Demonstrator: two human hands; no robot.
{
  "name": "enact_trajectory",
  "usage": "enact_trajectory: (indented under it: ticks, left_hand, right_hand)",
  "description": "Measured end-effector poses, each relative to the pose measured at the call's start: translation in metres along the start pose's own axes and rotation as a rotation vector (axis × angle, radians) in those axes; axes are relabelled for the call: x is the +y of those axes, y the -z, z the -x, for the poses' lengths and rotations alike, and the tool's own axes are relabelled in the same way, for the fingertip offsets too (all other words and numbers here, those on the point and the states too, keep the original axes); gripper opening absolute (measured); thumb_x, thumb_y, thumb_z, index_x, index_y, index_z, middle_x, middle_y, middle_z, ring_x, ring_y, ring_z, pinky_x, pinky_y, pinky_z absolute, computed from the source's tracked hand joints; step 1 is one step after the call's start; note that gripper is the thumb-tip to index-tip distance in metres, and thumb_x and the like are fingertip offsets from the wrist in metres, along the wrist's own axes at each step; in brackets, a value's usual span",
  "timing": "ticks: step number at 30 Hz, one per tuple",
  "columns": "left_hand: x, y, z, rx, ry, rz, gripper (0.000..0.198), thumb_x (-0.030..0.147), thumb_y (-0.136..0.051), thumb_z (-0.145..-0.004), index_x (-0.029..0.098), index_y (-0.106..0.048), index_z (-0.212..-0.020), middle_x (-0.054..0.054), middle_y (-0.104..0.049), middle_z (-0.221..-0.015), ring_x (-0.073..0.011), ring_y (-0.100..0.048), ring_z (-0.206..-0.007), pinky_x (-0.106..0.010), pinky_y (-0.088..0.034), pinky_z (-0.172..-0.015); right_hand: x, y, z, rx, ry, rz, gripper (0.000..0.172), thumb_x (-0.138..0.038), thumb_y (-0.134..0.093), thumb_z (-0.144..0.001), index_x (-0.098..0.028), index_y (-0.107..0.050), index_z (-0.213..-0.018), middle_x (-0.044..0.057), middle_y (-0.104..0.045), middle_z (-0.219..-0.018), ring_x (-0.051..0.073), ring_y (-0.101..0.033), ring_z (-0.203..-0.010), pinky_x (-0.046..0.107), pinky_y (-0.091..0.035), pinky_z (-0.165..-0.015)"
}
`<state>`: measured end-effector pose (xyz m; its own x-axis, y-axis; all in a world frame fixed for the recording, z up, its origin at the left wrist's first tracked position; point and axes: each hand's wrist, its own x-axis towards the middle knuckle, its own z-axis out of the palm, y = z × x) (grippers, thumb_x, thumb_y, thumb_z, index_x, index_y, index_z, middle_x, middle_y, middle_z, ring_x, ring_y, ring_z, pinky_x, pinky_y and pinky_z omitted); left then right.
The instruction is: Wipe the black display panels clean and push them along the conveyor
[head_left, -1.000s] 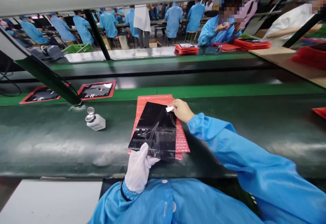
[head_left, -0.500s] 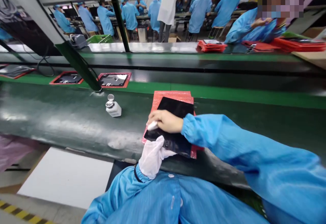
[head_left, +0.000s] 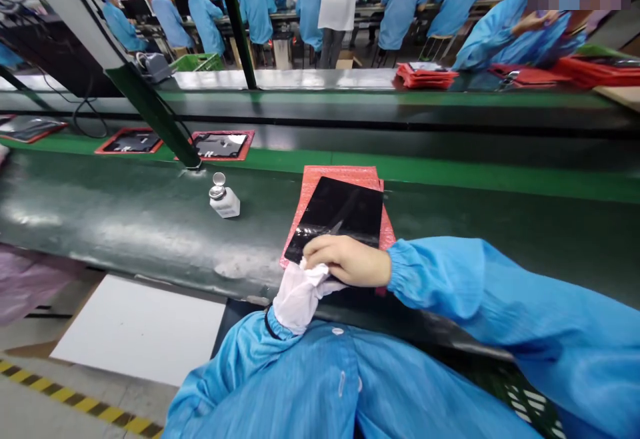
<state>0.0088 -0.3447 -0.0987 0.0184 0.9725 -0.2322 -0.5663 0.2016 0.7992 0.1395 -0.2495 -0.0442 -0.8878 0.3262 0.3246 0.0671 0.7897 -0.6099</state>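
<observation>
A glossy black glass panel (head_left: 345, 209) lies on a stack of red bubble-wrap sheets (head_left: 340, 174) at the front of the green bench. My left hand (head_left: 296, 299), in a white glove, grips the panel's near edge by the left corner. Over the near part of the panel, my bare right hand (head_left: 345, 259) is closed on a white wiping cloth (head_left: 319, 271), mostly covered by the fingers. The cloth and the glove meet there, so their outlines are hard to separate. A pale streak shows on the glass ahead of my right hand.
A white pump bottle (head_left: 226, 202) with its lid up stands to the left. Black panels on red wrap (head_left: 220, 144) lie beyond a slanted green post (head_left: 150, 116). Red sheets (head_left: 426, 76) are stacked across the line near a co-worker in blue (head_left: 500, 36). A white board (head_left: 140, 329) lies lower left.
My right hand has slid with the cloth from the panel's middle toward its near edge, next to my left glove. More of the black surface now shows. The view has tilted slightly.
</observation>
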Motion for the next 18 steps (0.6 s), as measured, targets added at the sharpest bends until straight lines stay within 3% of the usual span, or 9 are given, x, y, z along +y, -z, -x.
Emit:
enact_trajectory:
  ticks: [3, 6, 8, 14, 18]
  left_hand:
    - [-0.001, 0.002, 0.002, -0.014, 0.011, -0.002, 0.035, 0.026, -0.078, -0.067, 0.017, -0.063, -0.097, -0.004, -0.069, -0.095, -0.0247, -0.066, -0.101, -0.039, -0.059, -0.085]
    - [-0.001, 0.005, -0.002, 0.011, -0.013, -0.069, 0.035, 0.022, -0.077, -0.066, 0.02, -0.063, -0.099, -0.002, -0.069, -0.09, -0.0227, -0.066, -0.101, -0.038, -0.059, -0.087]
    - [0.0, 0.005, -0.005, 0.035, -0.045, -0.134, 0.035, 0.026, -0.075, -0.069, 0.022, -0.063, -0.102, -0.002, -0.069, -0.09, -0.022, -0.067, -0.096, -0.039, -0.061, -0.082]
    - [0.002, -0.004, -0.006, 0.071, -0.193, -0.296, 0.034, 0.034, -0.074, -0.071, 0.023, -0.06, -0.101, -0.004, -0.068, -0.09, -0.0216, -0.068, -0.088, -0.036, -0.062, -0.072]
    - [0.029, -0.003, 0.002, 0.121, -0.344, -0.502, 0.033, 0.041, -0.064, -0.078, 0.02, -0.06, -0.102, -0.007, -0.066, -0.097, -0.0229, -0.067, -0.089, -0.04, -0.06, -0.076]
  right_hand:
    - [0.011, 0.019, 0.031, 0.046, -0.061, 0.012, 0.041, 0.001, -0.041, -0.074, -0.018, -0.072, -0.093, 0.005, -0.068, -0.099, 0.012, -0.065, -0.091, 0.024, -0.052, -0.083]
    - [0.041, 0.043, 0.05, 0.267, -0.275, 0.202, 0.041, 0.003, -0.041, -0.069, -0.018, -0.072, -0.086, 0.005, -0.068, -0.093, 0.015, -0.065, -0.088, 0.029, -0.053, -0.084]
    - [0.043, 0.043, 0.056, 0.383, -0.359, 0.304, 0.04, 0.003, -0.041, -0.068, -0.018, -0.072, -0.083, 0.006, -0.068, -0.091, 0.016, -0.065, -0.088, 0.032, -0.053, -0.085]
    - [-0.03, 0.0, 0.076, 0.149, -0.029, 0.138, 0.04, 0.002, -0.04, -0.076, -0.017, -0.068, -0.098, 0.009, -0.068, -0.099, 0.014, -0.063, -0.094, 0.026, -0.053, -0.082]
    - [-0.053, 0.019, 0.109, 0.274, -0.128, 0.168, 0.038, 0.001, -0.041, -0.076, -0.018, -0.067, -0.096, 0.008, -0.067, -0.097, 0.014, -0.064, -0.088, 0.025, -0.054, -0.077]
